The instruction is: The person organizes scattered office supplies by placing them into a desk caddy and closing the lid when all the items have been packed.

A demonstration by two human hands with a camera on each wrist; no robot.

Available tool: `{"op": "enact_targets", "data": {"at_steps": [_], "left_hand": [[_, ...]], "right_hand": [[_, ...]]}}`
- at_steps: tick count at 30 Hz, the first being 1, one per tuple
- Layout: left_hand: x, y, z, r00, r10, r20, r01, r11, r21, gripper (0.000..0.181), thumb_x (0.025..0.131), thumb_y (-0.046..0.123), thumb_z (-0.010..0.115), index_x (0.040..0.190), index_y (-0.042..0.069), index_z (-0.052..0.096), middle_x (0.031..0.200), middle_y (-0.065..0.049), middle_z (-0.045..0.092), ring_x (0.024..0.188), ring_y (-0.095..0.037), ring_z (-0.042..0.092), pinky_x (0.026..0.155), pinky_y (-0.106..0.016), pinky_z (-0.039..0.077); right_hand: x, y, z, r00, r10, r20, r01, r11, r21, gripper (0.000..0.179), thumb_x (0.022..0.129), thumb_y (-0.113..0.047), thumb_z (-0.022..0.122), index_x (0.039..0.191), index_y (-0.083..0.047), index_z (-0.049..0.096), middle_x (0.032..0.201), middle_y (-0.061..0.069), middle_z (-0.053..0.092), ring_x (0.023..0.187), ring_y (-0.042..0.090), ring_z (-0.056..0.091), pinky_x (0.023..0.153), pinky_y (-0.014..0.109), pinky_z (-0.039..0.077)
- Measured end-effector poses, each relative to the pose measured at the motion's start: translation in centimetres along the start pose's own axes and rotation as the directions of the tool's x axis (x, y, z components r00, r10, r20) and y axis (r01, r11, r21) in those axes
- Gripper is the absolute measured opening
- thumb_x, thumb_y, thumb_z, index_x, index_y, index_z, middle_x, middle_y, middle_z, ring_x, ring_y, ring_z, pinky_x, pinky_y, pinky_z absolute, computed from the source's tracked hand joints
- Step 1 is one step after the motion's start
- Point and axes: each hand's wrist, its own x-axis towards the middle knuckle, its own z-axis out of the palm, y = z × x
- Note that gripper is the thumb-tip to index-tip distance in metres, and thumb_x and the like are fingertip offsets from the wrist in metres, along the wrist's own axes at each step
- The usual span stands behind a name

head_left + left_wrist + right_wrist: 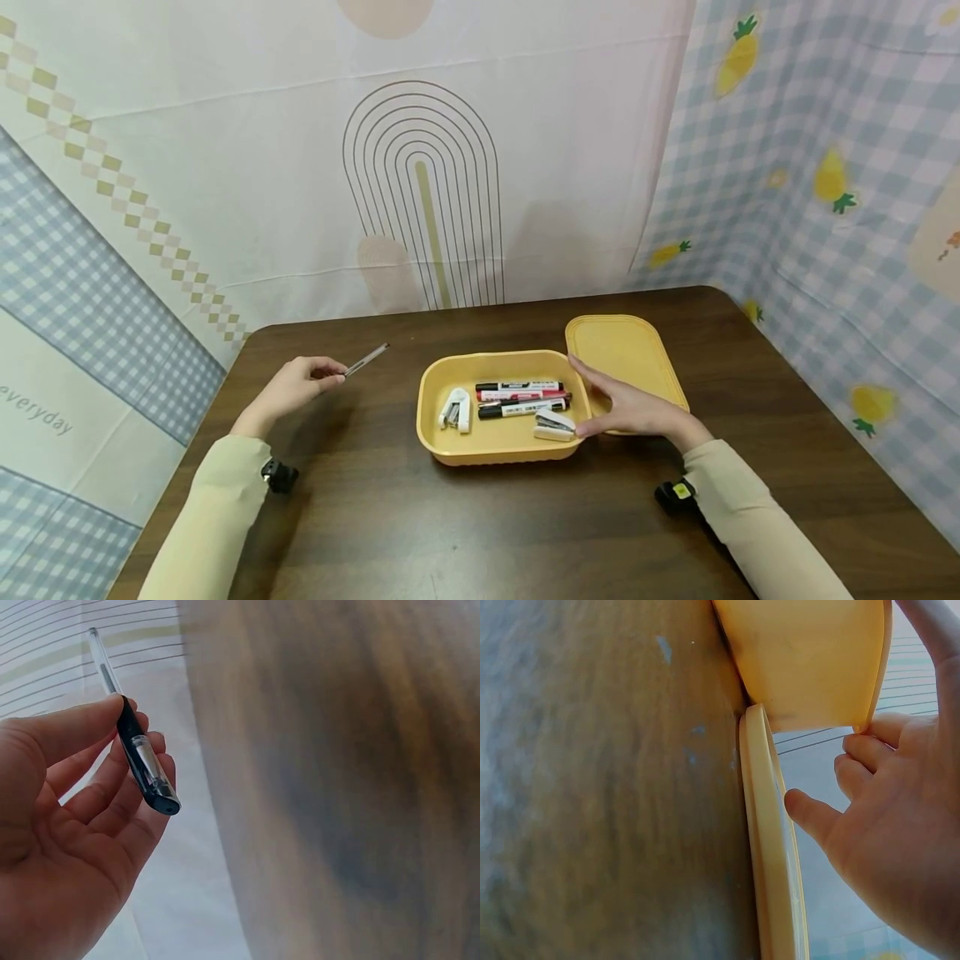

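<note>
My left hand (300, 387) pinches a pen (135, 739) with a clear barrel and a black cap end, raised above the left part of the table. To its right stands a shallow yellow box (498, 455). My right hand (626, 408) grips the box's right end, thumb and fingers spread along the rim. Inside lie a black marker (525, 386), a red marker (517, 396) and another black marker (517, 408). A white stapler (456, 411) is at the box's left, and a second white stapler (553, 426) is by my right thumb.
A flat yellow lid (626, 354) lies on the dark wooden table (360, 517), behind and right of the box, partly under my right hand in the head view. Patterned cloth (570, 125) hangs along the table's far side and both sides.
</note>
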Motion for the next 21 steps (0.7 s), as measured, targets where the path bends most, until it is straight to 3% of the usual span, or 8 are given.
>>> {"op": "enact_targets", "data": {"at_steps": [5, 12, 15, 21], "left_hand": [[0.0, 0.5, -1.2, 1.0, -0.023, -0.002, 0.023, 1.0, -0.005, 0.028, 0.101, 0.02, 0.063, 0.119, 0.0, 0.069, 0.104, -0.019, 0.07, 0.087, -0.032, 0.062, 0.068, -0.033, 0.051], [-0.2, 1.3, -3.6, 0.998, -0.036, -0.057, 0.036, 0.999, -0.003, 0.031, 0.103, 0.028, 0.061, 0.121, 0.004, 0.068, 0.093, -0.008, 0.068, 0.076, -0.027, 0.06, 0.064, -0.034, 0.051], [-0.3, 1.5, -4.7, 0.995, -0.051, -0.081, 0.051, 0.999, 0.003, 0.035, 0.103, 0.032, 0.059, 0.124, 0.005, 0.067, 0.099, -0.01, 0.069, 0.081, -0.022, 0.061, 0.066, -0.034, 0.053], [-0.4, 2.2, -6.5, 0.993, -0.034, -0.113, 0.035, 0.999, 0.012, 0.041, 0.105, 0.033, 0.056, 0.131, 0.002, 0.063, 0.114, -0.017, 0.068, 0.098, -0.027, 0.061, 0.073, -0.032, 0.051]], "right_hand": [[0.0, 0.0, 0.1, 1.0, 0.0, 0.001, 0.0, 1.0, -0.005, 0.114, 0.082, -0.039, 0.084, 0.164, -0.022, 0.007, 0.168, 0.014, 0.005, 0.152, 0.036, 0.009, 0.118, 0.06, 0.014], [0.0, 0.2, 0.1, 1.0, -0.013, -0.001, 0.013, 1.0, -0.008, 0.113, 0.082, -0.039, 0.084, 0.164, -0.023, 0.007, 0.168, 0.014, 0.005, 0.152, 0.037, 0.009, 0.118, 0.06, 0.014], [0.0, 0.1, 0.1, 1.0, -0.015, -0.001, 0.015, 1.0, -0.01, 0.114, 0.082, -0.04, 0.084, 0.164, -0.023, 0.007, 0.168, 0.013, 0.005, 0.152, 0.036, 0.009, 0.118, 0.059, 0.014], [-0.1, 0.0, 0.0, 1.0, -0.007, -0.002, 0.007, 1.0, -0.009, 0.114, 0.082, -0.039, 0.085, 0.164, -0.02, 0.007, 0.168, 0.013, 0.005, 0.152, 0.036, 0.009, 0.118, 0.059, 0.015]]}}
